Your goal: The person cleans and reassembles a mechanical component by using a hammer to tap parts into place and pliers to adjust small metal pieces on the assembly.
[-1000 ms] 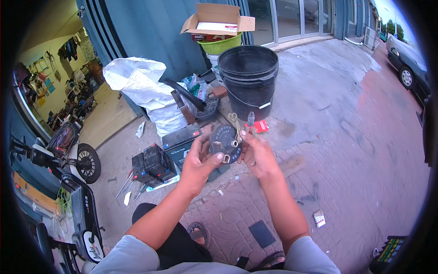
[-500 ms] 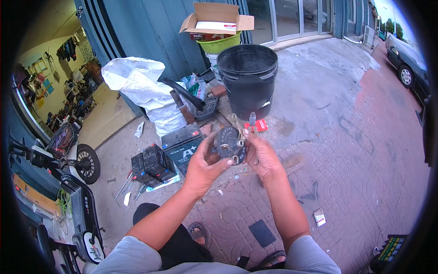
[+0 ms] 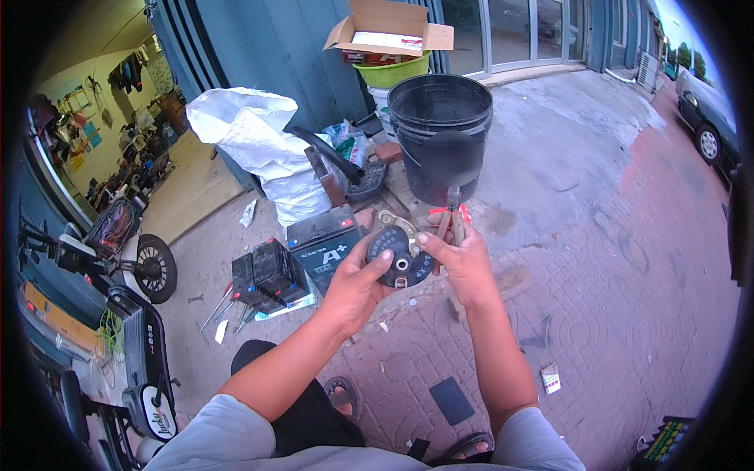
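Both hands, left hand (image 3: pixel 355 284) and right hand (image 3: pixel 463 263), grip a dark round metal disc (image 3: pixel 400 257) above the paved floor (image 3: pixel 597 298), apparently mid-inspection, near a black bucket (image 3: pixel 440 133).

The round disc-shaped part (image 3: pixel 400 257) sits near the middle of the view, between the left hand (image 3: pixel 353 284) at its 8 o'clock and the right hand (image 3: pixel 463 263) at its 3 o'clock, both touching it. A bucket (image 3: pixel 440 133) stands on the paving at the disc's 12 o'clock, with pliers (image 3: pixel 450 224) between bucket and right hand. A battery (image 3: pixel 323 239) lies at the disc's 9 o'clock, just beside the left hand; smaller batteries (image 3: pixel 267 275) lie farther out at 9. A sack (image 3: pixel 255 145) rests at 10 o'clock. A cardboard box (image 3: pixel 389 31) sits in a tub (image 3: pixel 393 72) behind the bucket, at 11 o'clock.
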`<state>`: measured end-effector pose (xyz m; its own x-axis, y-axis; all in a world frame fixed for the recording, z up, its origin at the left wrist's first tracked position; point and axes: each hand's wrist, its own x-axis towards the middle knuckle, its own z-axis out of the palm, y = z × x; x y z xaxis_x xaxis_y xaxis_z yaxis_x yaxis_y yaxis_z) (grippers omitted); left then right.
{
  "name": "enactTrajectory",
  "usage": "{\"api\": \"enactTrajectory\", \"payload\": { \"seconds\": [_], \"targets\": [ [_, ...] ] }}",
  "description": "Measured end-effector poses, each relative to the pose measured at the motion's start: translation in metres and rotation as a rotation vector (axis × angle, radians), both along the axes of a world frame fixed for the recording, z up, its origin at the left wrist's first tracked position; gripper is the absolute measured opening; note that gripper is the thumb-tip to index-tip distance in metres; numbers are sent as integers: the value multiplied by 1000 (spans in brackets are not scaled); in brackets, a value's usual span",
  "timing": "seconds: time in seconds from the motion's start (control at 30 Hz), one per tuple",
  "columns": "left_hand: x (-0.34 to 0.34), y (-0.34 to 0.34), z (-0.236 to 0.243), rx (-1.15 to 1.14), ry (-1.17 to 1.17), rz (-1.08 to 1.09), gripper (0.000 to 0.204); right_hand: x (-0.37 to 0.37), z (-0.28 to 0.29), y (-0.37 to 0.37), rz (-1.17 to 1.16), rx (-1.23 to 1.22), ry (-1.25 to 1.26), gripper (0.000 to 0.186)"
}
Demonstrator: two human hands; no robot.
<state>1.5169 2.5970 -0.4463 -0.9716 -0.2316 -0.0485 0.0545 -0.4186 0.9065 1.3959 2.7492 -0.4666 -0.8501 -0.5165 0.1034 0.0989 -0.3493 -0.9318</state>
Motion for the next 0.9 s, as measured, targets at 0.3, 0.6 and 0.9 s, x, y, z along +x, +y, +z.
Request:
{"api": "enactTrajectory", "payload": {
  "seconds": [0.3, 0.6, 0.9],
  "targets": [
    [-1, -35, 2, 40, 233, 5, 56, 20, 9, -3, -43, 49, 506, 63],
    [0, -41, 14, -13, 410, -93, 62, 23, 13, -5, -141, -123, 827, 62],
    [-2, -48, 12, 59, 403, -124, 55, 21, 6, -9, -279, 8, 822, 52]
  ]
}}
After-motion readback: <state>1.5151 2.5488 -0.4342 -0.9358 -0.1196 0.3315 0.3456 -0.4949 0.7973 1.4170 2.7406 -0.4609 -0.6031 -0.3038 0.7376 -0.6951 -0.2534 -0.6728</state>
